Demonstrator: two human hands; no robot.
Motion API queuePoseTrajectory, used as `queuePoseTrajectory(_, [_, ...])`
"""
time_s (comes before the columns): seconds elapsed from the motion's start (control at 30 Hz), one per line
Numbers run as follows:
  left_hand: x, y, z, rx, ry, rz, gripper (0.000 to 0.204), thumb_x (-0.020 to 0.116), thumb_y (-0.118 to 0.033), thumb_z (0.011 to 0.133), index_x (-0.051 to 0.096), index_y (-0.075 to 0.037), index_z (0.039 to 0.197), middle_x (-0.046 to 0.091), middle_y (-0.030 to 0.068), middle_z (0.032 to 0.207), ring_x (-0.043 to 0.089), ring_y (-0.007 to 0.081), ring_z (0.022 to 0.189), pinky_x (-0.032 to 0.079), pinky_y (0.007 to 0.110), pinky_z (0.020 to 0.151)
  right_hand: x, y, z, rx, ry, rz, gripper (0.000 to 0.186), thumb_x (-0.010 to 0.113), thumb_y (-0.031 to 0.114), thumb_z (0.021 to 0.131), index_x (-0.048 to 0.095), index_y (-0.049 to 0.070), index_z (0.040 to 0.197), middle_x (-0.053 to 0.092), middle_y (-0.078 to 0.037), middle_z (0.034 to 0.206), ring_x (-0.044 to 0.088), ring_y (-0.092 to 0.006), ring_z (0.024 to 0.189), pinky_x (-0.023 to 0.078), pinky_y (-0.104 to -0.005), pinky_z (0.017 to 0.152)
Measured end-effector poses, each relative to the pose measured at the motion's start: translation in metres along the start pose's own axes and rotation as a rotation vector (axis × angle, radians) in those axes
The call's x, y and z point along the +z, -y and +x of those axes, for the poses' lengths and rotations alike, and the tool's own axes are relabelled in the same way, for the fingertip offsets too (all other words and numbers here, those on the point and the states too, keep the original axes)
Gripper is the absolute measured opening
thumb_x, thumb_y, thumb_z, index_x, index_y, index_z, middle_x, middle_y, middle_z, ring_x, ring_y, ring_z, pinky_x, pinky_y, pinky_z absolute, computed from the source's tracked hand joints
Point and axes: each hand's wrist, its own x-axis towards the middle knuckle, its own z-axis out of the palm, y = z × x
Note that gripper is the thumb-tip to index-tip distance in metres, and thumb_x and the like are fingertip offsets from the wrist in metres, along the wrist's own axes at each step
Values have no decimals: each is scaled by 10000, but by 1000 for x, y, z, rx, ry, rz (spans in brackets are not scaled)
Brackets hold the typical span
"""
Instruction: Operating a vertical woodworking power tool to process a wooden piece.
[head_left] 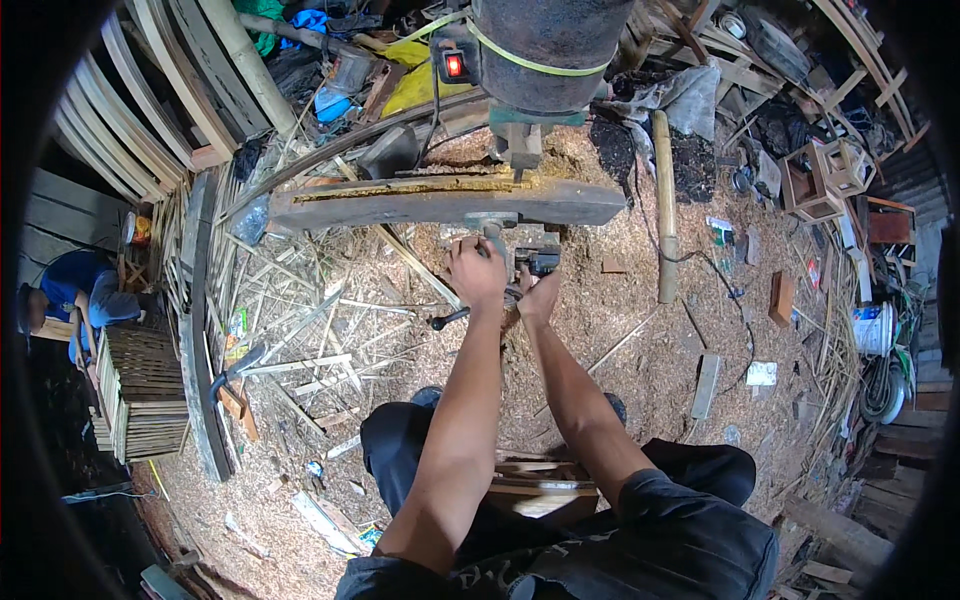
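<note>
A wooden beam [560, 202] lies crosswise beneath a drilling machine [545, 70], with a sawdust-filled slot along its top. The machine's tool [519, 172] meets the beam near the slot's right end. A round metal clamp pad [492, 218] presses against the beam's near side. Just below that pad, my left hand [478, 272] has its fingers curled round the clamp's metal handle, partly hidden by the fingers. My right hand [540, 298] is closed low beside a dark metal block [541, 261]; what its fingers grip is hidden. A black-knobbed lever [450, 319] sticks out left of my wrists.
Wood shavings and thin offcuts [320, 330] cover the floor. At the far left another person [85, 290] sits by a slatted wooden stack [145, 370]. A bamboo pole [665, 210] stands at the right with a cable near it. The machine's switch [454, 65] glows red.
</note>
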Motion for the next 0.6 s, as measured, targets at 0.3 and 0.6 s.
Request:
queuePoseTrajectory(0.3, [2,1,2,-11,-17,-25,189,632,-218,811,678,-39,851,657,162,931,629,364,883,488,480,802,-20,-8,4,-68,162,190,338,637,289,935,492,-15,968,582,-123,937,624,-233,801,521,-354,664])
queuePoseTrajectory(0.6, [3,2,2,-4,-29,-27,144,646,-185,798,693,-55,836,667,163,900,640,358,853,501,457,790,-21,-29,35,576,480,591,286,660,238,930,497,5,901,664,-180,952,692,-280,896,610,-366,778])
